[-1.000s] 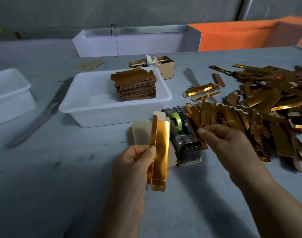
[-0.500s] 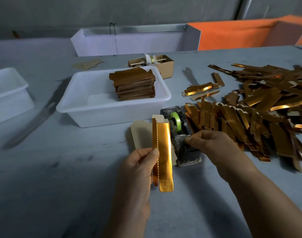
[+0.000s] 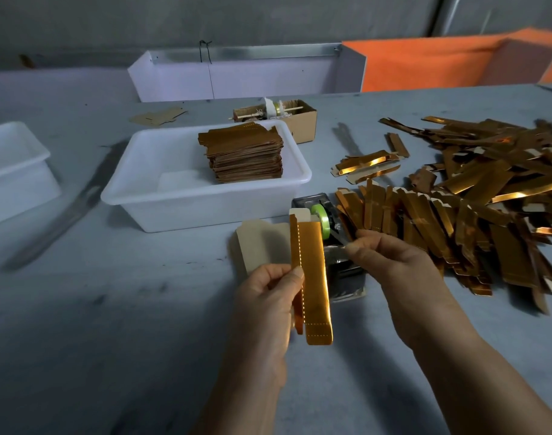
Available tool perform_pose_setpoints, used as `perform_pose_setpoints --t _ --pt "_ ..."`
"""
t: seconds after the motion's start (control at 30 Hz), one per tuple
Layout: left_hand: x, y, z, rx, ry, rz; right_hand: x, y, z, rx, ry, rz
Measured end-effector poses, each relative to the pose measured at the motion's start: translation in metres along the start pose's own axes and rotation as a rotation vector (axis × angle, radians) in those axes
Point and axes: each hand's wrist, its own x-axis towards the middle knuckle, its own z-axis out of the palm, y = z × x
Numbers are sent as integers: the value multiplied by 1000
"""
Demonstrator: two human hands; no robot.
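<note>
Our right hand (image 3: 390, 262), at the gold pile (image 3: 456, 221) a second ago, now pinches tape (image 3: 335, 251) off the dispenser (image 3: 346, 279) while our left hand (image 3: 268, 296) grips the folded gold box (image 3: 312, 277) upright beside it, ready for sealing.

No text, label, brand or number can be read anywhere. The gold card sleeve (image 3: 313, 271), the tape dispenser (image 3: 346, 279) just behind it and the white tub (image 3: 205, 204) beyond it carry no legible print.

gold carton (image 3: 313, 277) | green tape roll (image 3: 320, 215) | white tub (image 3: 136, 199) | dispenser (image 3: 346, 277) possibly black
</note>
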Motion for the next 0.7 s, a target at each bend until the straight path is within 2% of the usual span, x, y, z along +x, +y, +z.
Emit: perform_pose_setpoints --t 0.13,0.3,0.7 --pt "2 0 -2 -32 -18 -7 -8 10 -4 -271 89 -115" --pt "0 6 10 -7 -106 70 -11 19 0 -440 110 -191" --pt "12 4 20 305 -233 224 -17 30 7 -405 162 -288"
